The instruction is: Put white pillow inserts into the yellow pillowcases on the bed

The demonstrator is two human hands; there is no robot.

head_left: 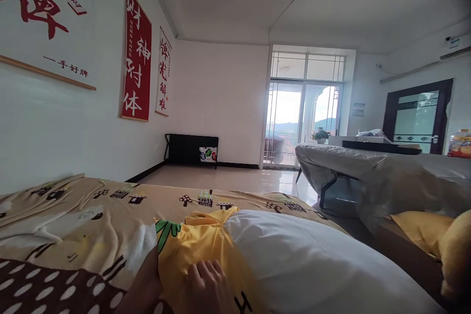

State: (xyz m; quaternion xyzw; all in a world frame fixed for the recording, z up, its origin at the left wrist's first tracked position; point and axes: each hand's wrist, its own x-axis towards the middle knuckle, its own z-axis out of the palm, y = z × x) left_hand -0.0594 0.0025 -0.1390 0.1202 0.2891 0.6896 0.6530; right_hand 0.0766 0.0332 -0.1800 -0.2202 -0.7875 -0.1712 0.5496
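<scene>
A white pillow (316, 265) lies on the bed with its left end inside a yellow printed pillowcase (195, 245). My right hand (204, 287) rests at the bottom edge of the view, fingers curled and gripping the pillowcase fabric from outside. My left forearm (142, 287) runs up to the open edge of the pillowcase. Its hand is hidden under the yellow cloth, so its fingers do not show.
A tan cartoon-print bedsheet (91, 221) covers the bed along the white wall. Right of the bed stand a plastic-covered sofa (368, 171) and yellow cushions (437, 235). A tiled floor leads to a glass balcony door (301, 122). A black rack (191, 149) stands against the far wall.
</scene>
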